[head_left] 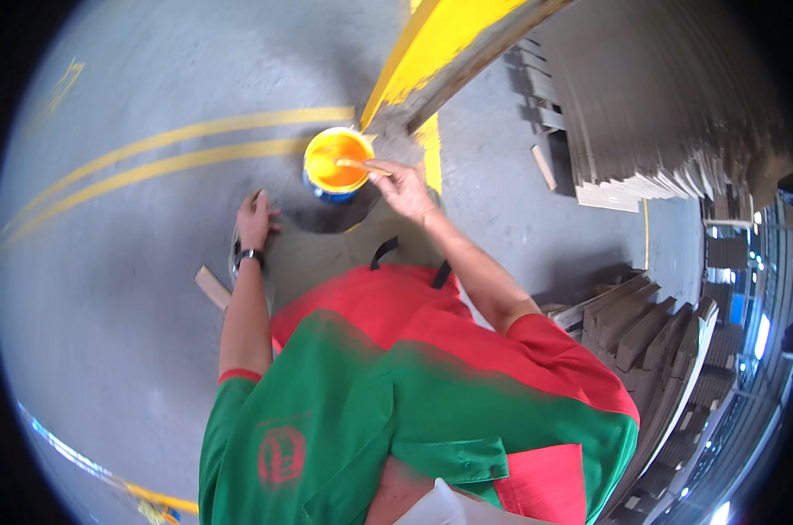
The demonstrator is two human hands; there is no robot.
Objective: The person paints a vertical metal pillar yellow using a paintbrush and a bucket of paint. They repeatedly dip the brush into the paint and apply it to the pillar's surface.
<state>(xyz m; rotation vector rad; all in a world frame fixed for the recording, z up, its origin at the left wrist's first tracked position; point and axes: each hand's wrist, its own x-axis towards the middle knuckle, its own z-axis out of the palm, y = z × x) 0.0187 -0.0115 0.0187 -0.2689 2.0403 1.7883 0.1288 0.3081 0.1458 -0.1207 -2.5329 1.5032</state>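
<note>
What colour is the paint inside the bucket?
The paint is yellow-orange; it shows best in the head view.

On the left side of your green-and-red, short-sleeved cloth shirt [422, 394] you wear a round red printed emblem [282, 455], with curved strokes inside its ring; they are too blurred for you to make out. Just above it you have a faint, slim row of small red marks [283, 420], likewise too smeared to read. You can read no lettering, numbers or signs elsewhere.
</note>
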